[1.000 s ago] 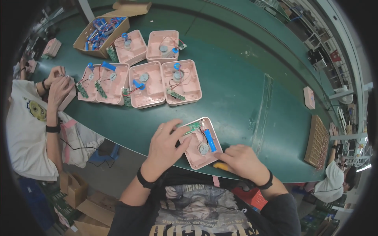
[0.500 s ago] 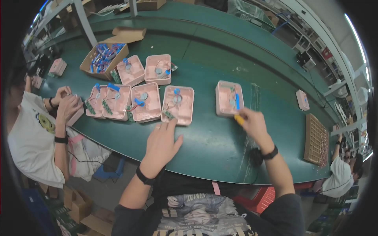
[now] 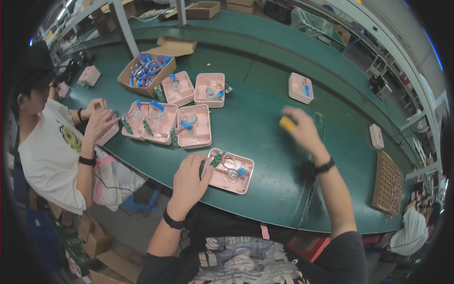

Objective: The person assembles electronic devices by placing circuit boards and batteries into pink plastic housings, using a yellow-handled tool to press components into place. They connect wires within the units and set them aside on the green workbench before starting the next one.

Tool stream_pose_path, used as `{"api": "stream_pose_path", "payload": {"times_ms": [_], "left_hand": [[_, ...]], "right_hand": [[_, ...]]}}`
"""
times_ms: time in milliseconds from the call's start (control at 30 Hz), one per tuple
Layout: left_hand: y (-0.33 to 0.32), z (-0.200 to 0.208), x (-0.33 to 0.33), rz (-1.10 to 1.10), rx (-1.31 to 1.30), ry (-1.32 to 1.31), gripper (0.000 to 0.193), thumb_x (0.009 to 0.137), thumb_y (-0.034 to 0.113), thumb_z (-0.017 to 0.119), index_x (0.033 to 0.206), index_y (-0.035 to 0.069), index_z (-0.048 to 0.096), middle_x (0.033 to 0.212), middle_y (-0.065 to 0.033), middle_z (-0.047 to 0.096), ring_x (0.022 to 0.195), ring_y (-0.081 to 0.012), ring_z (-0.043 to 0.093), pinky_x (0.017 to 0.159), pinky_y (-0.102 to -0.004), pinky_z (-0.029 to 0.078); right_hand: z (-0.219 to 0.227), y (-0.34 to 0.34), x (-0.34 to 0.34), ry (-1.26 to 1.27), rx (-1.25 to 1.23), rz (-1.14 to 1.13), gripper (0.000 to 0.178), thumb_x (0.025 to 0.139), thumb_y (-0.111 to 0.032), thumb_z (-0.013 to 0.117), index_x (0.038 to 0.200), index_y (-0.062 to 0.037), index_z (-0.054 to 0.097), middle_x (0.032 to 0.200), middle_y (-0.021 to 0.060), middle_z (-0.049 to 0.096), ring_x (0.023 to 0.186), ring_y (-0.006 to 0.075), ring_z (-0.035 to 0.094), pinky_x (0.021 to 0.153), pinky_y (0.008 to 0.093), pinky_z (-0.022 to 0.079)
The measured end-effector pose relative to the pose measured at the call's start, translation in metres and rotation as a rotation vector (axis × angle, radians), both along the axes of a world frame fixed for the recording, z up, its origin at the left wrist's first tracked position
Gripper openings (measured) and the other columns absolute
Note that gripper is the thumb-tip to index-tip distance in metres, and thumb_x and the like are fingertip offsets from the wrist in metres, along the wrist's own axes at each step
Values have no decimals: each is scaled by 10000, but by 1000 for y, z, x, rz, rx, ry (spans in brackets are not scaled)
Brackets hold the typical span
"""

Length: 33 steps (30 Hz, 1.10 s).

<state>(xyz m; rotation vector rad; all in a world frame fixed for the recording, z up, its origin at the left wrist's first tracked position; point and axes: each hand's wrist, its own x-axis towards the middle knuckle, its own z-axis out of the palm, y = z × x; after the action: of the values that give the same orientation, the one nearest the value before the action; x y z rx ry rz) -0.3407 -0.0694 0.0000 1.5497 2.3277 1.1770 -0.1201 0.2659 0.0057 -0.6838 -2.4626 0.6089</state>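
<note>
My left hand (image 3: 190,180) grips the left end of an open pink plastic box (image 3: 221,180) near the table's front edge. Inside that box are a green circuit board (image 3: 216,159), thin wires, a round silver part and a blue-wrapped piece (image 3: 241,172). Over the table to the right, my right hand (image 3: 302,130) is closed around a short yellow tool handle (image 3: 287,124); any tip it has is hidden or blurred. Beyond this hand stands another pink box (image 3: 301,98) with a blue piece inside, apart from the fingers.
Several similar pink boxes (image 3: 201,139) with boards and wires cluster left of centre. Behind them stands a cardboard box (image 3: 126,85) full of blue-wrapped parts. A co-worker (image 3: 61,142) handles a pink box at left. A gridded tray (image 3: 384,184) lies at right.
The left-hand box has come nearer to me and turned sideways, away from the cluster. The box at right now stands farther back, and my right hand is apart from it. The view has shifted.
</note>
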Motion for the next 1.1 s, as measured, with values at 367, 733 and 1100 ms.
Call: {"api": "stream_pose_path", "payload": {"times_ms": [367, 733, 1100], "left_hand": [[33, 2, 1, -67, -98, -26, 260, 951, 205, 742, 1143, 32, 710, 1123, -135, 683, 1066, -345, 674, 917, -439, 545], [52, -16, -13, -200, 8, -309, 198, 983, 195, 720, 1007, -1, 709, 1130, -136, 680, 1074, -331, 650, 911, -401, 530], [46, -24, -19, -209, -1, -513, 229, 1040, 176, 691, 1099, -41, 736, 1345, -152, 640, 1134, -254, 682, 987, -361, 571]], "right_hand": [[-10, -148, -14, -100, -377, 415, 343, 942, -191, 802, 1255, -73, 727, 1155, 112, 676, 1029, 290, 637, 879, 389, 546], [-23, -119, -1, -168, 95, 63, 342, 960, -127, 743, 1298, -82, 713, 1218, 112, 687, 1157, 325, 636, 936, 399, 552], [-3, -138, -38, 12, 89, 473, 335, 871, -155, 832, 1192, -105, 751, 1236, 115, 692, 1155, 320, 678, 971, 430, 566]]}}
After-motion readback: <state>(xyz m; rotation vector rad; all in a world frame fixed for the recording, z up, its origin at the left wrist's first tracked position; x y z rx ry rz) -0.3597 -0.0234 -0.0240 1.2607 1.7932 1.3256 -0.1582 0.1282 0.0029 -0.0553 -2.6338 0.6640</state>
